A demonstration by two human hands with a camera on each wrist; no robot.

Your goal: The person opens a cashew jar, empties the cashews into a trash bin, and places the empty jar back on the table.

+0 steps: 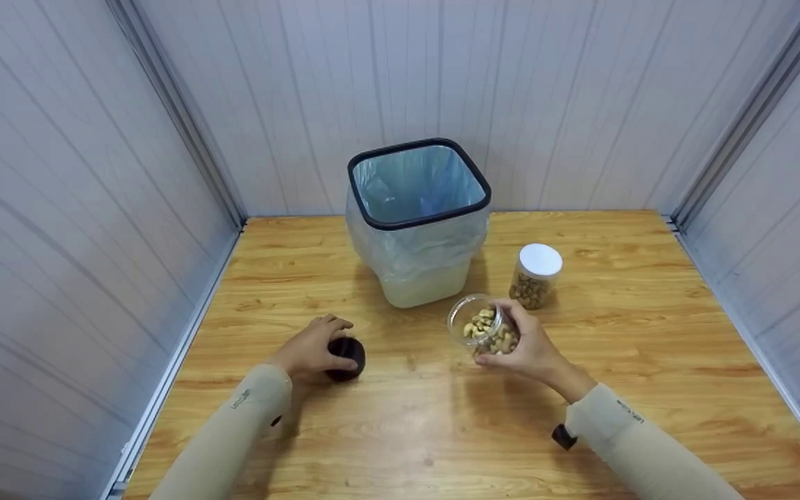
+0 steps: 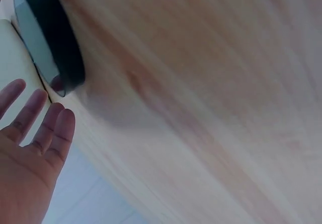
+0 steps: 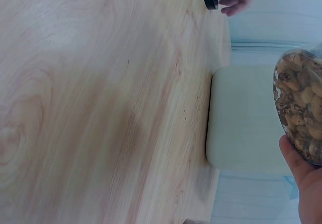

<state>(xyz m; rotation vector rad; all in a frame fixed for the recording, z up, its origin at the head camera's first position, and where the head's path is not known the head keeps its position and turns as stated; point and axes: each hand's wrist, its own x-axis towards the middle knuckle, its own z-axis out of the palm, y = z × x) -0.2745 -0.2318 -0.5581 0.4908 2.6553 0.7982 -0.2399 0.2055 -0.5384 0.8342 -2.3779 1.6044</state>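
Observation:
My left hand point(image 1: 310, 347) is at a round black lid point(image 1: 346, 360) on the wooden table, the thumb overlapping the lid in the head view. In the left wrist view the fingers point(image 2: 48, 128) look nearly straight, just short of the black lid point(image 2: 55, 38). My right hand point(image 1: 528, 347) grips a clear plastic jar of cashews point(image 1: 501, 339) round its side. This jar has no lid on and is raised over the table, tilted with its mouth facing left. The nuts point(image 3: 304, 105) show through its wall in the right wrist view.
A bin point(image 1: 428, 285) with a black rim and a pale plastic liner stands at the back middle. Close to its right is a second jar point(image 1: 535, 278) of nuts with a white lid. Panel walls point(image 1: 303, 90) border the wooden table point(image 1: 407, 423) at the back and both sides.

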